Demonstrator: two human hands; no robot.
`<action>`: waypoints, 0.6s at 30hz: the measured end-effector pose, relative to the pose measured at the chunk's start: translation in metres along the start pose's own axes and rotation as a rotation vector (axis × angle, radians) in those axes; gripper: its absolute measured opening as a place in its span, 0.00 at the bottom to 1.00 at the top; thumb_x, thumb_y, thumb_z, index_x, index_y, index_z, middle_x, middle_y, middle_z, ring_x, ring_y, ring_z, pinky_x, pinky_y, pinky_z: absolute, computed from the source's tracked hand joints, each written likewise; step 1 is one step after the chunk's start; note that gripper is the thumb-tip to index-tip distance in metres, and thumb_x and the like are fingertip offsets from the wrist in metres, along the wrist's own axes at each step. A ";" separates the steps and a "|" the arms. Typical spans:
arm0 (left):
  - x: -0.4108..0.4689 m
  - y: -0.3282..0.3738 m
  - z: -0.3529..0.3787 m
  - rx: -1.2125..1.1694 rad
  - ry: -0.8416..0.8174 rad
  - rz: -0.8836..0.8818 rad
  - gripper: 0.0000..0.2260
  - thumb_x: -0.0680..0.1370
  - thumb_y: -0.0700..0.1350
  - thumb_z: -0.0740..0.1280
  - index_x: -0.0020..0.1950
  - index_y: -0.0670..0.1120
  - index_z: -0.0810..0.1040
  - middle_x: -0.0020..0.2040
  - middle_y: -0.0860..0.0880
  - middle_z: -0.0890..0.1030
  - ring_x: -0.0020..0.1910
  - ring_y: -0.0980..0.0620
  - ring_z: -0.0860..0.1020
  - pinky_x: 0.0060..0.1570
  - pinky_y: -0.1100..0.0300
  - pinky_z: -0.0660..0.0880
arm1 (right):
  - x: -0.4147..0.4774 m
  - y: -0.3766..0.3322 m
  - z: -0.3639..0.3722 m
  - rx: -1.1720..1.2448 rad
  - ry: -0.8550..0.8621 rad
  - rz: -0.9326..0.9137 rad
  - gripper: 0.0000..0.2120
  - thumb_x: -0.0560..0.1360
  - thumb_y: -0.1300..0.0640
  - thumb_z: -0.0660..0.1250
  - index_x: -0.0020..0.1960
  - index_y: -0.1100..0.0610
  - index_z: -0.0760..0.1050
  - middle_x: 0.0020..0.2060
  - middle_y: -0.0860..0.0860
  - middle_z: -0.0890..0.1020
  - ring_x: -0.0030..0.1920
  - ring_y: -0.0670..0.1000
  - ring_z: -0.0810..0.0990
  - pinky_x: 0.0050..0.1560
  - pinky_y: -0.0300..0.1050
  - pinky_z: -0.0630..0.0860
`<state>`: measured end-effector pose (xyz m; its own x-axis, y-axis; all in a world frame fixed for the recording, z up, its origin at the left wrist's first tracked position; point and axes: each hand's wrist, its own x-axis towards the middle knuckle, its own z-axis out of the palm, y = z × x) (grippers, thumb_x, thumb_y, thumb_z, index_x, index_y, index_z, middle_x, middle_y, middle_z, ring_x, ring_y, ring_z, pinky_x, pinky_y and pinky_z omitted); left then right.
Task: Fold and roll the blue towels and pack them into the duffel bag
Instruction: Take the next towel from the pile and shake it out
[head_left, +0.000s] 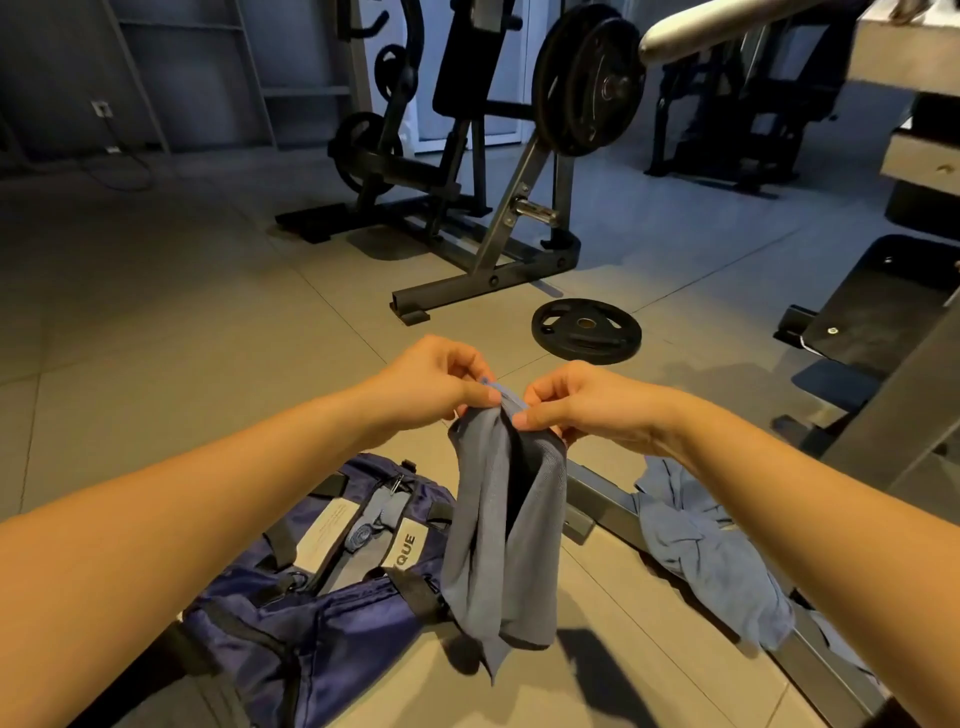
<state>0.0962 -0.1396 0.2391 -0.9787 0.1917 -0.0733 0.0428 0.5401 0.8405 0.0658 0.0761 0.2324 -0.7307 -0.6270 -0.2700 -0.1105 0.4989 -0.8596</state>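
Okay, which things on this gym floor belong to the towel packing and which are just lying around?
For the job: hanging towel, pinched at its top by the left hand and right hand; crumpled towel on the bench frame; navy duffel bag.

Lying about: weight plate on the floor; plate-loaded machine; black bench pad.

Both hands up mid-frame: left hand (436, 382) and right hand (582, 402) pinch the top edge of a blue towel (501, 530), which hangs down. Navy duffel bag (311, 613) lies open lower left, another towel (706, 545) crumpled lower right.
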 end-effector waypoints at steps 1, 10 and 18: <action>0.001 -0.001 -0.004 -0.012 0.045 -0.012 0.05 0.78 0.41 0.72 0.50 0.40 0.83 0.40 0.48 0.82 0.38 0.55 0.77 0.38 0.61 0.73 | 0.000 0.002 0.001 0.019 -0.011 0.011 0.07 0.79 0.54 0.69 0.45 0.55 0.81 0.41 0.52 0.82 0.44 0.50 0.81 0.47 0.43 0.78; 0.019 -0.029 -0.037 -0.371 0.399 -0.247 0.02 0.78 0.40 0.71 0.48 0.41 0.82 0.34 0.47 0.74 0.30 0.53 0.71 0.33 0.60 0.71 | -0.001 0.019 0.010 0.044 -0.164 0.075 0.07 0.78 0.58 0.69 0.42 0.56 0.81 0.39 0.51 0.82 0.42 0.49 0.80 0.46 0.41 0.77; 0.029 -0.063 -0.053 -0.513 0.633 -0.361 0.08 0.79 0.39 0.71 0.56 0.37 0.81 0.36 0.46 0.75 0.32 0.52 0.73 0.33 0.61 0.74 | -0.001 0.040 0.014 0.053 -0.265 0.177 0.07 0.78 0.62 0.67 0.42 0.58 0.80 0.41 0.57 0.78 0.44 0.50 0.78 0.54 0.48 0.76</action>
<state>0.0543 -0.2116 0.2131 -0.8493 -0.4897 -0.1973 -0.2358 0.0176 0.9716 0.0714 0.0889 0.1923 -0.5338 -0.6708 -0.5148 0.0428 0.5866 -0.8088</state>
